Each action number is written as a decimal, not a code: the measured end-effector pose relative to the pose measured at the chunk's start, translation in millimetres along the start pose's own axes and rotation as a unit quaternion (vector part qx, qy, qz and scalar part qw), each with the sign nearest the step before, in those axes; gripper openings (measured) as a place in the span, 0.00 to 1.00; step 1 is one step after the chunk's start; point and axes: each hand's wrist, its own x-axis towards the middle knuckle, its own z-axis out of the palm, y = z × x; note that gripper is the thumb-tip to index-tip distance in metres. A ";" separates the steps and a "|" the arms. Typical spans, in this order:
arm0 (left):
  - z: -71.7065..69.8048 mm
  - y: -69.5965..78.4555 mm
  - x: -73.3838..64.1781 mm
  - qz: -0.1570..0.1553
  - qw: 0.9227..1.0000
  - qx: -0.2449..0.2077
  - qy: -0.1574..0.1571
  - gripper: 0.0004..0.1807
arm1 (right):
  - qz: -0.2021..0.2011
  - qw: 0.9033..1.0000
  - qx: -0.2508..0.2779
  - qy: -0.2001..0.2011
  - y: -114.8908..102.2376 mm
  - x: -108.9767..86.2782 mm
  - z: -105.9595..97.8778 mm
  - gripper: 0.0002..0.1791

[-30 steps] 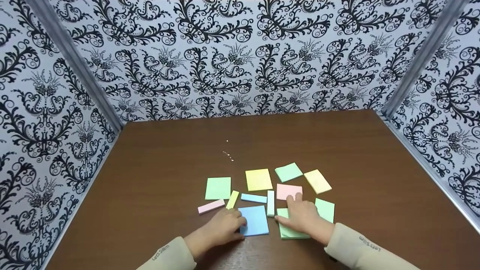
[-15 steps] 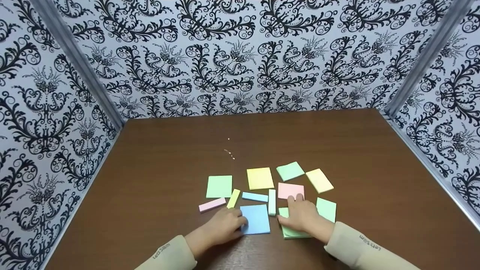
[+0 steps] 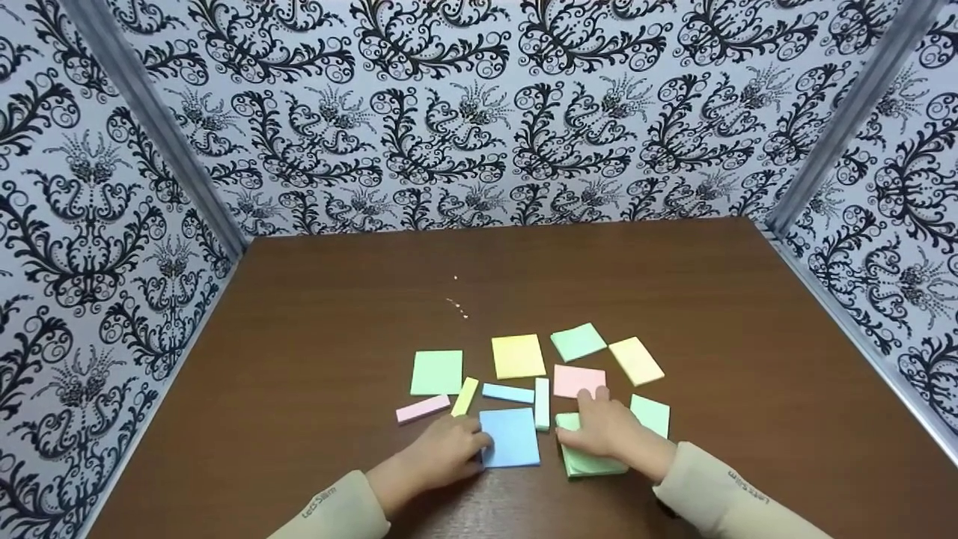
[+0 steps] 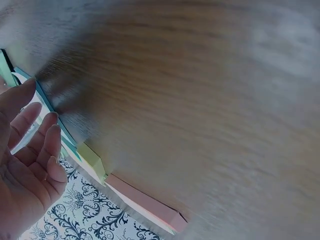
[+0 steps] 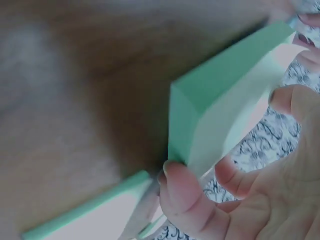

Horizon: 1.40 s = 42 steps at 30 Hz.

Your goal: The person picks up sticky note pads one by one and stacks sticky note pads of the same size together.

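In the head view my left hand (image 3: 449,449) rests at the left edge of a blue sticky note pad (image 3: 513,438). Its loosely bent fingers (image 4: 47,120) and thumb overlap that edge in the left wrist view. My right hand (image 3: 610,430) holds a thick green sticky note pad (image 3: 591,464), partly hidden under it. In the right wrist view one bent finger (image 5: 182,187) presses the corner of this green pad (image 5: 230,75), while the thumb lies across from it. The right fingertips overlap the near edge of a pink pad (image 3: 572,379) in the head view.
Behind the hands lie a left green pad (image 3: 437,372), a yellow pad (image 3: 518,355), a far green pad (image 3: 578,341) and a pale yellow pad (image 3: 636,361). Narrow pads, pink (image 3: 423,409), yellow (image 3: 465,397), blue (image 3: 508,392) and pale (image 3: 542,404), sit between. Patterned walls (image 3: 479,112) enclose the table.
My right hand has shifted slightly right, its thumb moving from the green pad's left edge onto the pad. The left hand and the other pads stay nearly in place.
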 end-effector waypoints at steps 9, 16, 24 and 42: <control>-1.9 -10.9 -12.5 -0.007 1.000 0.011 0.003 0.07 | -0.017 1.000 0.019 0.000 -44.8 3.8 -14.5 0.41; -1.4 -11.2 -14.6 0.021 0.999 0.026 0.024 0.07 | -0.026 1.000 0.005 -0.001 -88.5 22.3 1.1 0.41; -1.0 -8.3 -16.5 0.009 0.999 0.037 0.012 0.06 | 0.007 0.999 -0.040 -0.034 -107.5 33.5 14.6 0.42; -5.0 -1.6 -17.4 -0.001 0.998 0.063 0.020 0.09 | -0.018 0.988 -0.149 -0.019 -104.8 37.4 -1.0 0.40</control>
